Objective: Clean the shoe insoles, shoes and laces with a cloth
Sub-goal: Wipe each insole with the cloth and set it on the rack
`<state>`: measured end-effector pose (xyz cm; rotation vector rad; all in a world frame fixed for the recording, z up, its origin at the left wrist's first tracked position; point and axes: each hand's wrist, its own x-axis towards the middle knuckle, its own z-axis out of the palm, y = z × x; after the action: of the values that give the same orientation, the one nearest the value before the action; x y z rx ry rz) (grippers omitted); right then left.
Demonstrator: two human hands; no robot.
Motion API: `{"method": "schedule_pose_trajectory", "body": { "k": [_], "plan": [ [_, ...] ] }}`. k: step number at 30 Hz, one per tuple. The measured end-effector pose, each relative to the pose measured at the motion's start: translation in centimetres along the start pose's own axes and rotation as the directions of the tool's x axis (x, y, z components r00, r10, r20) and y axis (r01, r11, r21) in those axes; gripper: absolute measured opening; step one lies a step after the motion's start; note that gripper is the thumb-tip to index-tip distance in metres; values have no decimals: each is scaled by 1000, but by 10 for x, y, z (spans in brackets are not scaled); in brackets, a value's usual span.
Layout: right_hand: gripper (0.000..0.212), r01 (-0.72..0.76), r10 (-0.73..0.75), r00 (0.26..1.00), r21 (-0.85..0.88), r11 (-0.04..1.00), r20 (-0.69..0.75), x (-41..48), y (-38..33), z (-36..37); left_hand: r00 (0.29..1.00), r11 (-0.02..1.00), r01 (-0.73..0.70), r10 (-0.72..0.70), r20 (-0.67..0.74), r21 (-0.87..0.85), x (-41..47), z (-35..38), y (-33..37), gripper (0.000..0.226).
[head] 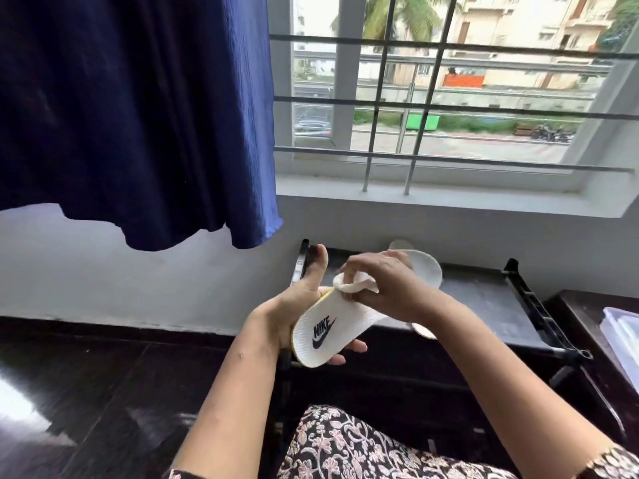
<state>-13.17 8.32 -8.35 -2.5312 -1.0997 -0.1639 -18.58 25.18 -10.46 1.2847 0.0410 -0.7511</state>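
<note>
Wiping 1 white insole [325,335] is the step in hand, judging by how things lie. The left hand [292,307] cradles the insole at its heel end, logo side up. Its grip is closed on the insole, with fingertips curling up from beneath the near edge and the thumb standing straight above the far edge. The right hand [382,283] has its grip pinched tight on a small white cloth [349,284], bunched between thumb and fingers and pressed onto the insole's middle. The insole's toe end shows beyond the right hand, in the air above the dark table [484,299].

A pale rounded piece [423,330] lies on the table just under the right wrist, and another peeks out behind the right hand. Either could be the 2nd insole, but I cannot tell. No shoes or laces are in view, so the task looks to be at an early stage.

The next move calls for the cloth to sweep along the insole's length. The left hand needs to brace from below so the thin, flexible sole does not buckle. After that the insole should be turned over for its underside.

A blue curtain [138,115] hangs at the left, beside a barred window [415,98].
</note>
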Motion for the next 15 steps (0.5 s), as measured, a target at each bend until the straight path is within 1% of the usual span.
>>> {"method": "schedule_pose_trajectory", "body": {
  "k": [1,2,3,4,5,6,7,8,9,10,11,12,13,14,15],
  "plan": [
    [16,-17,18,999,-26,1000,42,0,-1,-3,1000,1000,-18,18,25,-12,-3,-2,1,104],
    [19,-36,38,998,-35,999,50,1,0,-5,997,997,-52,55,46,-62,-5,-4,0,106],
    [20,-66,66,998,-23,998,23,1,2,-6,992,984,-101,110,55,-149,-8,-6,1,107],
    [19,-108,109,993,24,994,-40,1,5,-8,983,953,-163,180,44,-255,-9,-11,-1,107],
    [17,-165,179,978,126,978,-109,0,7,-8,966,908,-239,260,16,-344,-10,-13,-2,105],
    [15,-209,260,952,277,938,-162,-1,8,-10,941,863,-321,337,-29,-390,-10,-14,-5,101],
    [14,-235,340,922,430,872,-184,-1,8,-9,915,832,-392,395,-77,-393,-9,-13,-6,96],
    [15,-251,402,899,546,799,-175,-1,6,-7,890,817,-453,438,-127,-356,-5,-11,-8,88],
    [15,-272,438,887,605,749,-144,-2,3,-5,867,813,-499,464,-183,-299,-1,-6,-9,78],
    [15,-293,446,889,624,725,-101,-3,-1,-1,841,807,-535,483,-242,-250,7,-2,-10,67],
    [16,-304,432,900,628,716,-57,-3,-5,2,818,791,-564,494,-296,-237,13,4,-12,58],
    [17,-306,405,914,621,722,-21,-3,-8,6,802,761,-583,486,-347,-285,19,11,-13,49],
    [18,-301,381,925,604,738,-4,-2,-10,9,794,707,-600,468,-387,-375,23,17,-12,40],
    [18,-303,371,929,556,774,-10,0,-9,12,785,648,-617,460,-415,-447,27,21,-13,35],
    [15,-305,367,929,469,829,-44,1,-9,14,778,598,-627,456,-432,-498,30,24,-13,33]
  ]
}}
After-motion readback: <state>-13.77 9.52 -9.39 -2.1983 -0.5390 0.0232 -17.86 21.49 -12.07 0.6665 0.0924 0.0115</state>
